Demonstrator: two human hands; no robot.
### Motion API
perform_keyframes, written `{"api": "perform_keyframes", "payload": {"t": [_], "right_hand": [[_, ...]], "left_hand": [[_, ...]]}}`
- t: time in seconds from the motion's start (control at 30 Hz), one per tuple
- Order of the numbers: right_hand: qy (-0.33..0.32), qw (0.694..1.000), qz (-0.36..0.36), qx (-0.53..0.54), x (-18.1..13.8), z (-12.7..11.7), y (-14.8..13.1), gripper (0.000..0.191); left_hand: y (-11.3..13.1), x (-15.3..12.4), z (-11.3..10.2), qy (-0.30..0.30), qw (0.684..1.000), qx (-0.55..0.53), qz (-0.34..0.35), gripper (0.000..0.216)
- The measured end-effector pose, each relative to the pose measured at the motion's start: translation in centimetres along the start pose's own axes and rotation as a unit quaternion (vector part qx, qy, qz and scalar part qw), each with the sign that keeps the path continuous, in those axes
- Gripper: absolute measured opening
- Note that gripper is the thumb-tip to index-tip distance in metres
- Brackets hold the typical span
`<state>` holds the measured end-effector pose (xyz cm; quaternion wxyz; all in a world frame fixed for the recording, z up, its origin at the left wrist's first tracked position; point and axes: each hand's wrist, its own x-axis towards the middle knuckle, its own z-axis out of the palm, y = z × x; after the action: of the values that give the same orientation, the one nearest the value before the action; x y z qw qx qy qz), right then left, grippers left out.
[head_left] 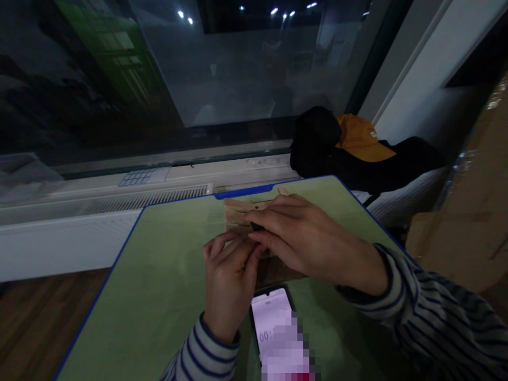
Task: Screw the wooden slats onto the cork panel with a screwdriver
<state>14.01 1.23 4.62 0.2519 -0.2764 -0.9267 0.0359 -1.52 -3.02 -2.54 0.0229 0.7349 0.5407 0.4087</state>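
Note:
A flat assembly of pale wooden pieces (238,209) lies near the far edge of a green table (159,296) with a blue rim. My right hand (305,238) rests over the wood with its fingers curled, pinching a small dark object against it. My left hand (230,275) is just below, fingers bent and pressed together at the wood's near edge, touching the right hand's fingertips. What the left fingers hold is hidden. Both sleeves are striped.
A lit smartphone (273,323) lies on the table close to my left wrist. Behind the table runs a white windowsill with a vent grille (151,198) under a dark window. A black bag and an orange cap (361,137) sit at the right.

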Motion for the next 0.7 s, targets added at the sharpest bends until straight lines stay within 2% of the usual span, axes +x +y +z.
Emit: {"api": "perform_keyframes", "payload": {"t": [0.17, 0.33, 0.47, 0.6, 0.7], "right_hand": [[0.023, 0.992, 0.015, -0.121, -0.32, 0.30, -0.64, 0.027], [0.039, 0.989, 0.005, -0.139, -0.42, 0.58, -0.82, 0.022], [0.039, 0.994, 0.012, -0.104, -0.23, 0.64, -0.93, 0.020], [0.013, 1.000, 0.018, -0.008, -0.20, 0.37, -0.85, 0.020], [0.004, 0.998, -0.006, 0.057, -0.24, 0.00, -0.57, 0.025]], "left_hand": [[-0.13, -0.05, 0.28, -0.024, 1.000, 0.003, 0.010, 0.013], [0.12, -0.35, 0.15, -0.016, 1.000, 0.021, 0.008, 0.009], [0.18, -0.44, -0.03, 0.012, 0.999, 0.030, 0.005, 0.005], [0.03, -0.45, -0.05, 0.027, 0.999, 0.030, 0.015, 0.010], [0.01, -0.45, -0.14, 0.027, 0.999, 0.027, 0.024, 0.012]]}}
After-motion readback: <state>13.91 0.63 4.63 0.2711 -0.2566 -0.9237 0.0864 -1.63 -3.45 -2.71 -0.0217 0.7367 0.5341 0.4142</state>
